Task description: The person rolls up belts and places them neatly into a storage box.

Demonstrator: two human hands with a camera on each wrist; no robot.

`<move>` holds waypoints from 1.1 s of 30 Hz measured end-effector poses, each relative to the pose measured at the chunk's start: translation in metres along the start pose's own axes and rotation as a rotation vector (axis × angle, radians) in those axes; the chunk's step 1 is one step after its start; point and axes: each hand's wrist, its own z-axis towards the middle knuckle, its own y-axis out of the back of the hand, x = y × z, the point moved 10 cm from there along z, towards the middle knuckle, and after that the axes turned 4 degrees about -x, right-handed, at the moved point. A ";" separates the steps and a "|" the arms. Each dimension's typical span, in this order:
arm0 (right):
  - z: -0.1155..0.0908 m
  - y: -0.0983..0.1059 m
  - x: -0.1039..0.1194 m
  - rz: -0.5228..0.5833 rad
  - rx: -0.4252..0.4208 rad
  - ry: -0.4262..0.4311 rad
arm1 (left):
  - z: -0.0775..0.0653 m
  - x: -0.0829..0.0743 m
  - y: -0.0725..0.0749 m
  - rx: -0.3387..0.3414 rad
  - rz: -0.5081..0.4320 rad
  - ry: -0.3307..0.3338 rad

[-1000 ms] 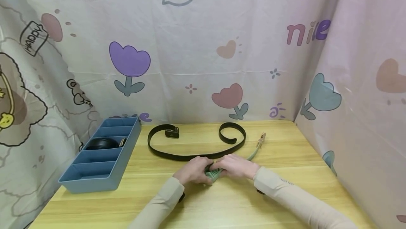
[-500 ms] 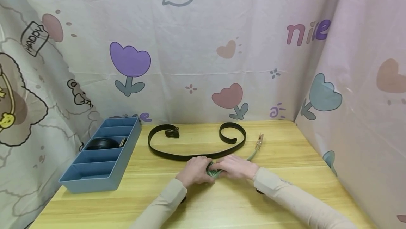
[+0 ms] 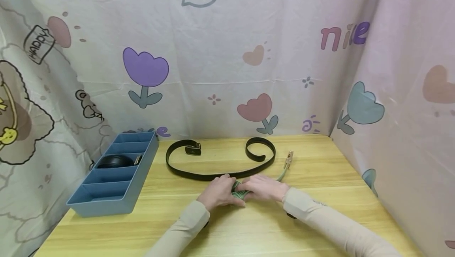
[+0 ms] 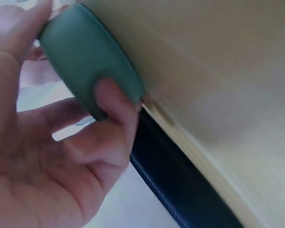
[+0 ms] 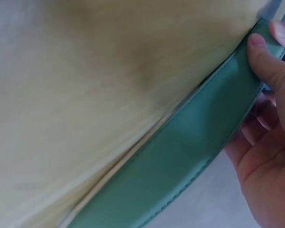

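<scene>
A green belt (image 3: 237,192) stands on edge, wound into a coil between both hands at the front of the table. My left hand (image 3: 221,192) curls round the coil's left side; in the left wrist view its fingers grip the belt's outer green face (image 4: 80,47). My right hand (image 3: 264,188) pinches the coil's right side, its thumb pressed on the strap (image 5: 180,152) in the right wrist view. From there the tail runs back right to a gold-coloured buckle (image 3: 289,159). Just behind the hands a black belt (image 3: 209,177) lies in a loose curve.
To the left stands a blue divided box (image 3: 128,205) with a rolled black belt (image 3: 115,161) in one compartment. A printed cloth (image 3: 213,71) hangs behind the wooden table (image 3: 320,209) and along both sides.
The buckle end of the green belt has slid slightly left and towards me. My left thumb has shifted right along the coil's front; the right hand has hardly moved.
</scene>
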 end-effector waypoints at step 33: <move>-0.003 0.001 0.005 -0.063 0.023 0.009 | 0.000 -0.006 -0.002 0.084 -0.044 -0.086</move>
